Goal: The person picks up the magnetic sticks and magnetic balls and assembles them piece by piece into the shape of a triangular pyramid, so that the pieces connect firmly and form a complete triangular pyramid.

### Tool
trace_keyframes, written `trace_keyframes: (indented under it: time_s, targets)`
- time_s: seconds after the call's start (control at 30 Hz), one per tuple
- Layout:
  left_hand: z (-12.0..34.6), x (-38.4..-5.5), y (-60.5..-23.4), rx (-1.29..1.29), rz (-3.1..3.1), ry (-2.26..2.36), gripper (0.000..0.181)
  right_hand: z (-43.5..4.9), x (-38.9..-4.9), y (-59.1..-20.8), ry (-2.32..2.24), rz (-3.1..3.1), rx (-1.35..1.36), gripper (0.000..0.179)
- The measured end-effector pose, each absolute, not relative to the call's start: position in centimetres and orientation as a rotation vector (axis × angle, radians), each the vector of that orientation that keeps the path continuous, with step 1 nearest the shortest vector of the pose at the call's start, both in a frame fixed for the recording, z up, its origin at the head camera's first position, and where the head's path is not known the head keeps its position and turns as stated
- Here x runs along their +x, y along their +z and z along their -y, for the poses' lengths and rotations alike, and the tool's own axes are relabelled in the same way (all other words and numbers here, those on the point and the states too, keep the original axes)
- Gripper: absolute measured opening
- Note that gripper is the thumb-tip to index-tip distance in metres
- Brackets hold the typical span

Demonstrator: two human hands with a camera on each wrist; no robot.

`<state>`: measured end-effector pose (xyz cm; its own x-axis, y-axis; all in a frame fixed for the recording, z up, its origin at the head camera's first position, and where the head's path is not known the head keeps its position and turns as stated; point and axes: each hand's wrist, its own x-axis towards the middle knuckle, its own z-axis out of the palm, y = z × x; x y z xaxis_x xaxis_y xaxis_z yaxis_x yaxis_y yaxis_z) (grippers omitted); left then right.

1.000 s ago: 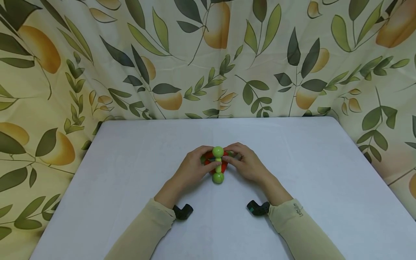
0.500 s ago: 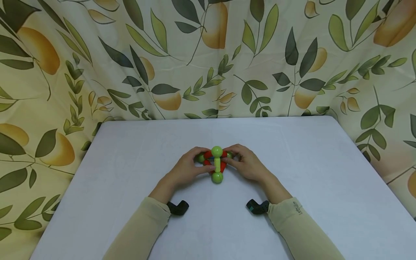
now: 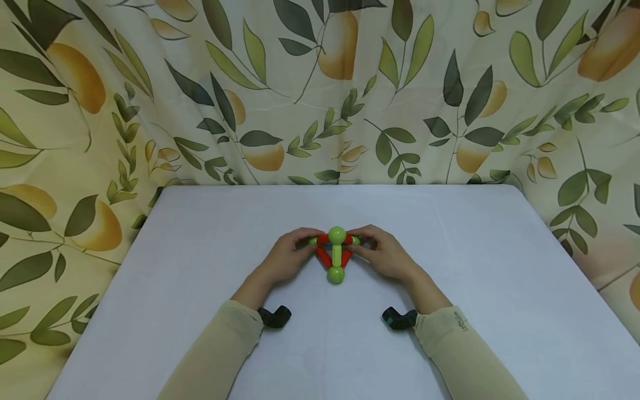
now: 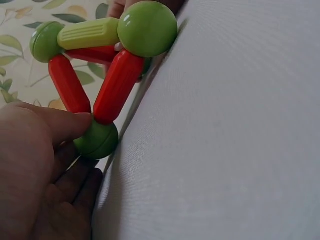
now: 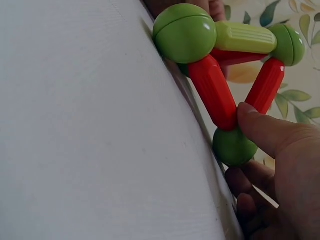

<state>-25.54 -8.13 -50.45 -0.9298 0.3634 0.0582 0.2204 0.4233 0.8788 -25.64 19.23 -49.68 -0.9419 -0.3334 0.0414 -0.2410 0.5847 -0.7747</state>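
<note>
A small pyramid of magnetic rods and balls stands on the white table, between the two hands. In the head view its top green ball [image 3: 337, 235] is joined by a yellow-green rod [image 3: 337, 255] to the front green ball [image 3: 336, 275]. Red rods [image 4: 118, 86] run to the side balls; a bit of blue shows behind. My left hand [image 3: 283, 256] holds the left green ball [image 4: 98, 139], thumb at the rod joint and fingers beneath. My right hand [image 3: 382, 253] holds the right green ball [image 5: 234, 147] likewise, its thumb against a red rod [image 5: 266, 86].
The white-covered table [image 3: 210, 233] stretches around the pyramid on all sides. A curtain printed with leaves and fruit [image 3: 310, 100] hangs behind the table's far edge. Black wrist cameras [image 3: 275, 317] sit at both sleeve cuffs.
My left thumb has moved off the yellow-green rod, leftward to the left ball. More of the red rods now shows. My right hand stays on the right side; the head view has shifted slightly.
</note>
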Motion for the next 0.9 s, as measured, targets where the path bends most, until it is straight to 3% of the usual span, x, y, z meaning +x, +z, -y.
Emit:
trace_keyframes:
  time_s: [0.9]
  targets:
    - [8.7,-26.3,-50.4,0.429,-2.514,1.558,0.048,-19.5,-26.9,-49.7,-1.368,-2.600,-0.509,0.043]
